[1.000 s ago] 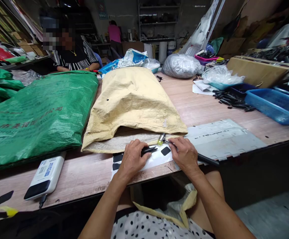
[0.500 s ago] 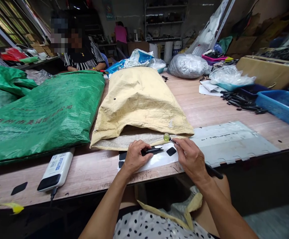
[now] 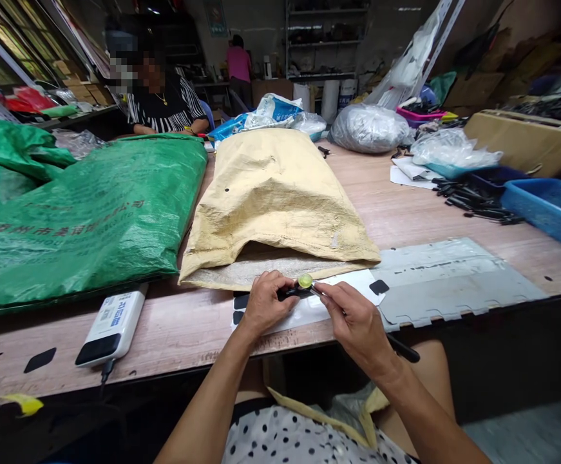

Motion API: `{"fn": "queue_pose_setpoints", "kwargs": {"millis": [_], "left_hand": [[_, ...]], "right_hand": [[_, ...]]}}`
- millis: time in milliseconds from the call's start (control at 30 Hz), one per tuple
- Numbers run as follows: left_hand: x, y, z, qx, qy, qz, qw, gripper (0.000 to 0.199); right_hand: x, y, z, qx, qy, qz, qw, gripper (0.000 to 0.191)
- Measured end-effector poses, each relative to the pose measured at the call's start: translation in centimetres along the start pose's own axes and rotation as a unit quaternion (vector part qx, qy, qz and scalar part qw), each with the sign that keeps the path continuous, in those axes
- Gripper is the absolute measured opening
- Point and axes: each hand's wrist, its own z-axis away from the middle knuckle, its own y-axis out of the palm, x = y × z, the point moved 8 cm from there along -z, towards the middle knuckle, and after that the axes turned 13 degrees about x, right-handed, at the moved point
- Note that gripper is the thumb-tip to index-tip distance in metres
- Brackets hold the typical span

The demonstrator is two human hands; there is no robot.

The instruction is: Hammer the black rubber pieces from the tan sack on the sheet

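Observation:
My left hand (image 3: 269, 303) pinches a slim black piece (image 3: 290, 293) over a white sheet (image 3: 319, 308) at the table's front edge. My right hand (image 3: 355, 319) holds a thin metal tool with a round yellow-green head (image 3: 304, 281); that head is at the black piece, and whether they touch is unclear. A long black handle (image 3: 402, 348) sticks out behind my right hand. Black rounded patches lie on the sheet, one (image 3: 379, 287) at its right end. Just behind my hands lies the mouth of a beige woven sack (image 3: 275, 193).
A green sack (image 3: 91, 219) and a white power bank (image 3: 112, 325) with a cable are on the left. To the right are a grey sheet (image 3: 449, 277), black parts (image 3: 478, 205) and a blue tray (image 3: 551, 209). A person (image 3: 164, 106) sits across the table.
My right hand has moved left, bringing the yellow-green head over to the black piece. The black patch beside my right hand now shows farther right. The view has shifted slightly.

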Motion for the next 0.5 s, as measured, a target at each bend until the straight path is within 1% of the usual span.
{"fn": "queue_pose_setpoints", "kwargs": {"millis": [100, 200, 300, 400, 500], "left_hand": [[0.1, 0.1, 0.0, 0.000, 0.000, 0.000, 1.000, 0.011], [0.1, 0.1, -0.1, 0.000, 0.005, -0.001, 1.000, 0.006], [0.0, 0.1, -0.1, 0.002, 0.008, 0.001, 1.000, 0.011], [0.0, 0.0, -0.1, -0.001, 0.005, 0.010, 1.000, 0.018], [0.0, 0.0, -0.1, -0.004, 0.002, 0.011, 1.000, 0.018]], "right_hand": [[0.7, -0.1, 0.1, -0.018, -0.020, 0.006, 1.000, 0.033], [0.7, 0.8, 0.2, 0.005, -0.022, 0.042, 0.999, 0.035], [0.2, 1.3, 0.2, 0.020, -0.005, 0.066, 0.998, 0.036], [-0.1, 0.2, 0.3, -0.006, 0.006, 0.057, 0.998, 0.034], [-0.3, -0.6, 0.5, -0.023, 0.006, 0.051, 0.998, 0.034]]}}
